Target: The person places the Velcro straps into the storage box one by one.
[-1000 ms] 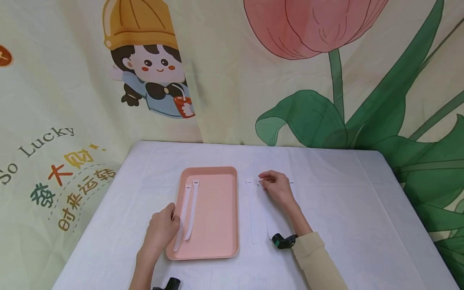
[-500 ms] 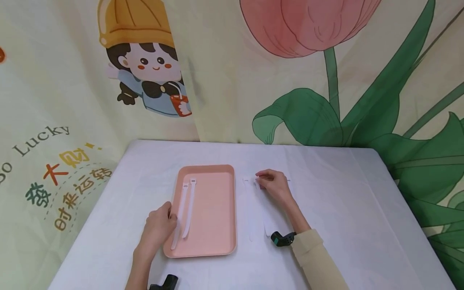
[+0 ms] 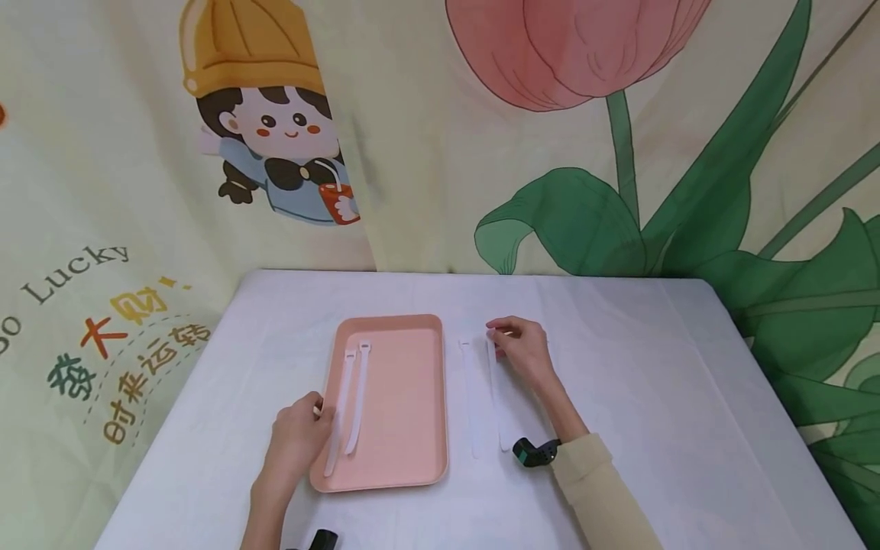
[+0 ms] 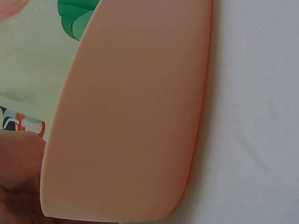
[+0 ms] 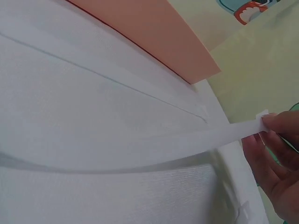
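The right hand pinched a white strap by its far end above the bench, right of the pink tray; the left hand, partly hidden, apparently gripped the tray's left edge. A firm pinch and slow lift seemed best for something so thin.

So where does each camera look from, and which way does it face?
Head: worn on the head, facing forward and down at the tabletop; left grip, right grip, forearms and a beige sleeve show.
Left wrist: worn there, facing the pink tray side-on; part of the left grip shows lower left.
Right wrist: worn there, looking along the held white strap; part of the right grip shows at right.
Head and right wrist share strap, tray and right grip.
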